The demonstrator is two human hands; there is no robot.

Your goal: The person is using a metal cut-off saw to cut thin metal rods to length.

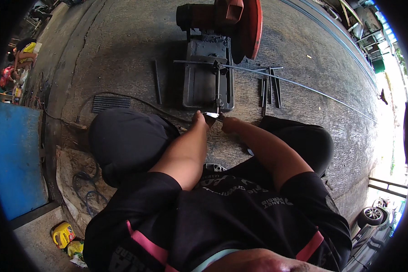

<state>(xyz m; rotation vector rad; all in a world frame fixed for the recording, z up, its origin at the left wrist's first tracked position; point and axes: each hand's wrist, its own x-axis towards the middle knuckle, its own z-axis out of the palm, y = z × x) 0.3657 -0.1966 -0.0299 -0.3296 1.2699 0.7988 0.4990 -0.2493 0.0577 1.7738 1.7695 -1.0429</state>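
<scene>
Chop saw (213,54) sits on concrete floor (122,54), long rod (303,86) clamped across its base, cut rods (269,88) beside. Left hand (199,119) and right hand (228,123) close together at saw's near edge, pinching small metal piece (211,115).

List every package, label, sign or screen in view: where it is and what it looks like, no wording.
Yellow jug: on the ground at lower left, squat plastic container with a red label patch.
Crumpled yellow-green packet: beside the jug, lower left.
Printed shirt lettering: pale print across the person's black shirt, centre.
No signs or screens visible.
</scene>
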